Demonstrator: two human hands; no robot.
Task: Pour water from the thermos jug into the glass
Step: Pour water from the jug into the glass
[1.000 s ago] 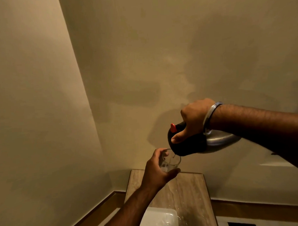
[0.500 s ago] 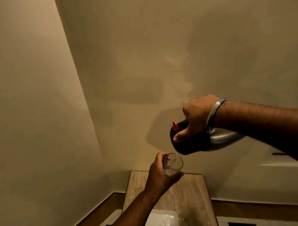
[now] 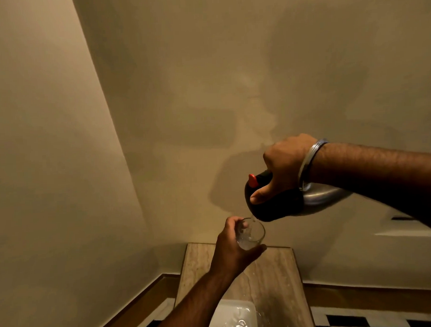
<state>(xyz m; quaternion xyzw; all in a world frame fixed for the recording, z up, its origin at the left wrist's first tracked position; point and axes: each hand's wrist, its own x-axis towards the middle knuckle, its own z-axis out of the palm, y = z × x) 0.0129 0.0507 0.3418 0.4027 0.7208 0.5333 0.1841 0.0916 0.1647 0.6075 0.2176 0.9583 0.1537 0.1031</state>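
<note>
Right grip (image 3: 284,168) wraps the tilted thermos jug (image 3: 274,203), left grip (image 3: 233,250) clasps the glass (image 3: 251,233) just below its spout, held above the worktop (image 3: 274,278); I judge any wobble spills water past that small rim.

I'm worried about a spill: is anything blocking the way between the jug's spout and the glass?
Nothing visible does. The thermos jug, tipped by the right hand, hangs just above the open rim of the glass, which the left hand holds from the side.
</note>
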